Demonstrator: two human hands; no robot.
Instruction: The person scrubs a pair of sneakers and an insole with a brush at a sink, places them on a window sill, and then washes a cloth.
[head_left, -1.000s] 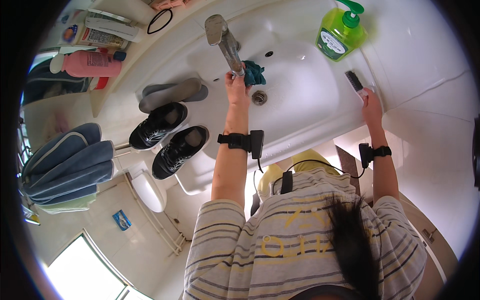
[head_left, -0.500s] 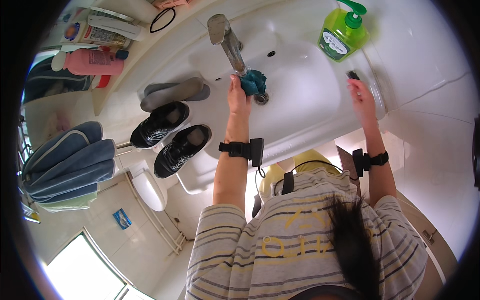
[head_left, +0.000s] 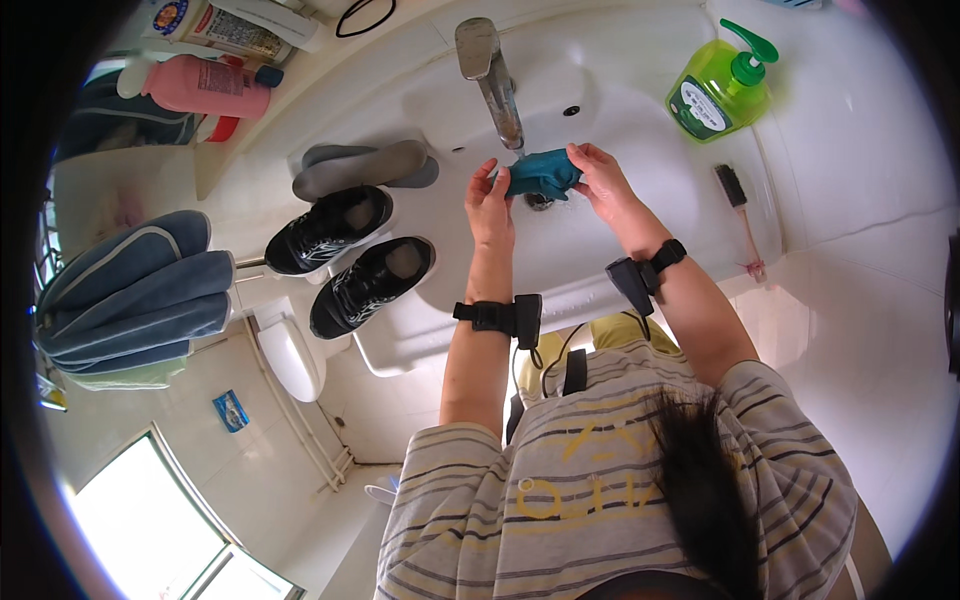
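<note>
A wet-looking teal cloth (head_left: 543,174) is stretched between my two hands beneath the faucet (head_left: 493,85), above the sink drain (head_left: 539,203). My left hand (head_left: 490,205) grips its left end, fingers closed. At the other end, my right hand (head_left: 606,183) pinches the cloth between thumb and fingers. Water appears to run from the spout onto it. On the right rim of the white sink (head_left: 660,215) lies a scrub brush (head_left: 740,208) with dark bristles and a pinkish handle, apart from my right hand.
Two black sneakers (head_left: 345,262) and grey insoles (head_left: 365,170) sit on the sink's left side. A green pump bottle (head_left: 715,95) stands at the back right. Pink and other bottles (head_left: 215,85) line the left shelf. Blue-grey towels (head_left: 140,295) hang at the left, near a white toilet (head_left: 290,360).
My right hand has left the brush on the right rim, moved left to the faucet and taken hold of the cloth's right end. The cloth is now spread out between both hands.
</note>
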